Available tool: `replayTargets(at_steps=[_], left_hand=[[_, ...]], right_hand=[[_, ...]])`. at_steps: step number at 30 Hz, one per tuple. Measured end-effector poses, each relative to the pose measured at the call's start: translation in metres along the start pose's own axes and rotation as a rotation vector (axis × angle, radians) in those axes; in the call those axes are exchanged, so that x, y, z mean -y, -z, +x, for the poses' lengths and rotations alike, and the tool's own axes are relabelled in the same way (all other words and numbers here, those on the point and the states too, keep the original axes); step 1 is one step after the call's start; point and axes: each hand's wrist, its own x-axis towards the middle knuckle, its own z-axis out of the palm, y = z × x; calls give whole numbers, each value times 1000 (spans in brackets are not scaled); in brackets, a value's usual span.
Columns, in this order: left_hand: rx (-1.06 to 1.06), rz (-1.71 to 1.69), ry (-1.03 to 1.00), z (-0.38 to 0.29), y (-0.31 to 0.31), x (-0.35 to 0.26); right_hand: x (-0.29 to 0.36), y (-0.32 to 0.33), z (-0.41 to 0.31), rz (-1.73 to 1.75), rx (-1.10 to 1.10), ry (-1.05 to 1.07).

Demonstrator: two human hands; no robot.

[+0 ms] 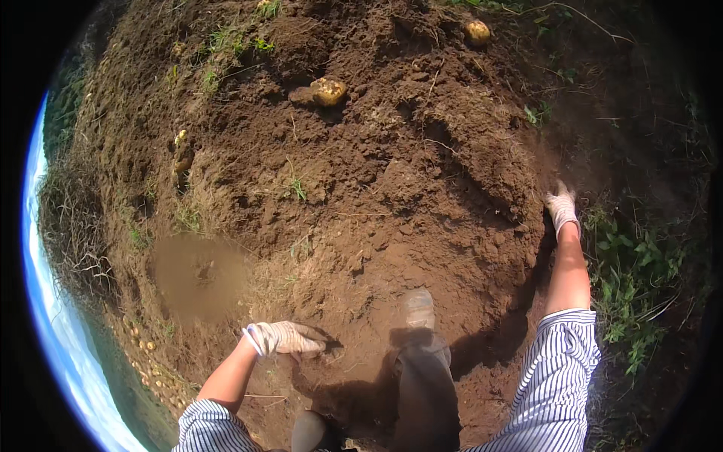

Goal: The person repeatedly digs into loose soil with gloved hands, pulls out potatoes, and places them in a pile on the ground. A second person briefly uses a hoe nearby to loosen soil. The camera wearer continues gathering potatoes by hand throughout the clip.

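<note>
My left hand [292, 339], in a pale, soil-stained glove, is low over the brown soil [361, 294] left of my boot [419, 309]. Its fingers lie close together and point right; whether anything is under them cannot be told. My right hand [561, 204], also gloved, reaches out to the right edge of the dug soil, beside the shaded weeds, its fingertips blurred against the earth. Ahead of me a yellowish potato [328, 91] lies on the loose soil, and another potato [477, 33] is farther off at the upper right.
Green weeds [632, 294] grow along the right side. Many potatoes [161, 384] lie scattered down the slope at lower left. Dry brush [73, 226] stands at the far left. Clods and a raised bank of soil [474, 152] lie ahead. A blurred round patch covers ground at left.
</note>
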Motion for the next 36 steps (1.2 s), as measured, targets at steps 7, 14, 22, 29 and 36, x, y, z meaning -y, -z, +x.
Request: replayTargets(at_steps=[7, 14, 22, 29, 36], left_hand=[[-1287, 1180, -119, 34, 245, -375], [-1362, 934, 17, 73, 314, -426], [-846, 533, -436, 29, 266, -346], [-714, -957, -752, -106, 159, -110], [-1190, -566, -506, -175, 454, 45]], right_hand=[[-5, 47, -13, 578, -16, -79], [328, 110, 167, 445, -38, 699], [293, 87, 126, 1144, 338, 402], [325, 148, -164, 1790, 783, -39], [712, 34, -244, 1238, 1556, 106]])
